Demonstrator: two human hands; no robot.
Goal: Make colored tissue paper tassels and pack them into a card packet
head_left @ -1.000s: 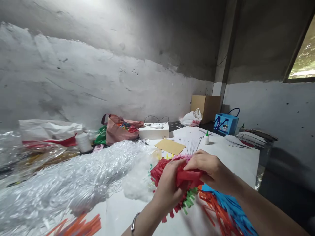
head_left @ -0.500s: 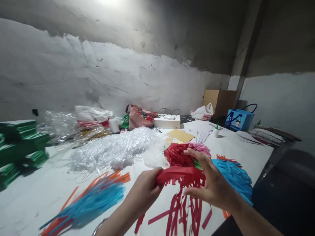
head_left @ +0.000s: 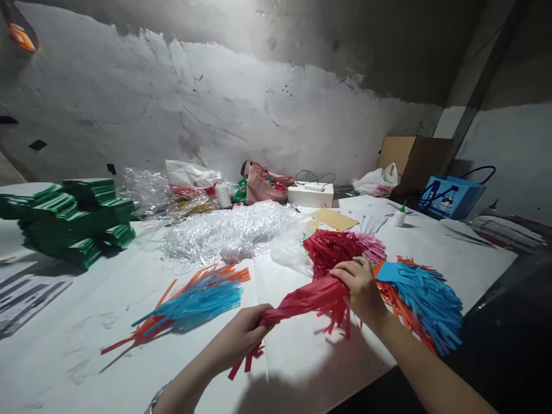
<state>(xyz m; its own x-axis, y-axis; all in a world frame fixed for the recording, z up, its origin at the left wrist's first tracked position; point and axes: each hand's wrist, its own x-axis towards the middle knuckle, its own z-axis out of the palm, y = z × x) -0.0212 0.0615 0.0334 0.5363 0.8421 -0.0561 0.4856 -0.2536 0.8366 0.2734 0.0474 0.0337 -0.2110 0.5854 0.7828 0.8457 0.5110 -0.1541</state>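
Observation:
A bundle of red paper strips (head_left: 307, 300) stretches between both hands above the white table (head_left: 86, 345). My left hand (head_left: 242, 336) is closed around its lower left end, with loose red ends hanging below the fist. My right hand (head_left: 359, 287) grips the upper right end. Just behind the right hand lies a pile of red fringed paper (head_left: 330, 250) with a pink one (head_left: 370, 246) beside it. Blue fringed paper (head_left: 425, 299) over orange strips lies to the right of the wrist.
A blue and orange strip bundle (head_left: 194, 300) lies left of the hands. Clear plastic strands (head_left: 230, 233) are heaped mid-table, green paper stacks (head_left: 71, 218) at the left. A glue bottle (head_left: 399, 215), white box (head_left: 310, 195), cardboard box (head_left: 411, 161) and blue bag (head_left: 452, 195) stand at the back.
The red strips went from a crumpled clump held in both hands to a long bundle pulled out between them. The view swung left, bringing the green stacks and the blue-orange bundle into sight.

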